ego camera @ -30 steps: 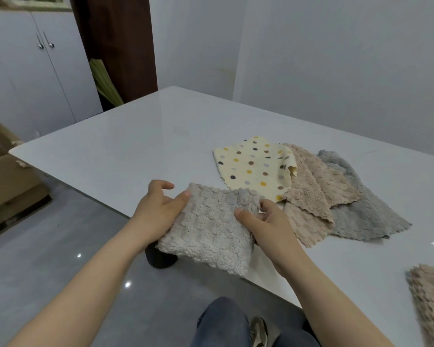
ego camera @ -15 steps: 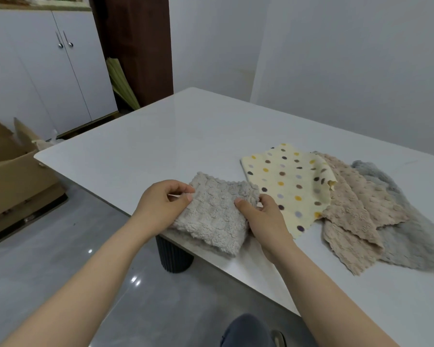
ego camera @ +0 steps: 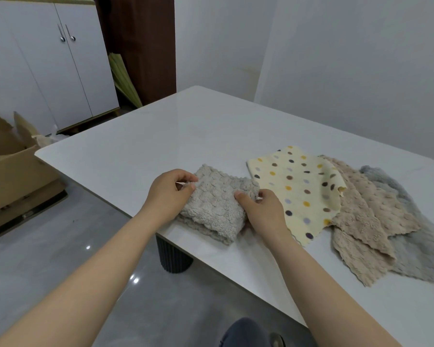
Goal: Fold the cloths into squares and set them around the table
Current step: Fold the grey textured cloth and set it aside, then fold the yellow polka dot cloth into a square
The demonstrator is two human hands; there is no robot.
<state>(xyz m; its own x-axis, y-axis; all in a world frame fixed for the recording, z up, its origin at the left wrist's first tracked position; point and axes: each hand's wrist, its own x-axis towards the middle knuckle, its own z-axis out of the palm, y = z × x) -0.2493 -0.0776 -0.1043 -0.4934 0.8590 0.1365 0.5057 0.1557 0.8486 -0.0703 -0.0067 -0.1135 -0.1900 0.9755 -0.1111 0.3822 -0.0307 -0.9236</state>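
White table [ego camera: 161, 136]: at its near edge the left hand [ego camera: 168, 194] and right hand [ego camera: 266, 211] each pinch a folded beige cloth [ego camera: 218, 204], seemingly square already; the dotted cloth [ego camera: 301, 189], tan cloth [ego camera: 376, 216] and grey cloth [ego camera: 416, 244] lie unfolded.

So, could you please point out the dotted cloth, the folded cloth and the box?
dotted cloth [ego camera: 296, 186], head view, its middle.
folded cloth [ego camera: 218, 200], head view, its top layer.
box [ego camera: 18, 181], head view, its side wall.
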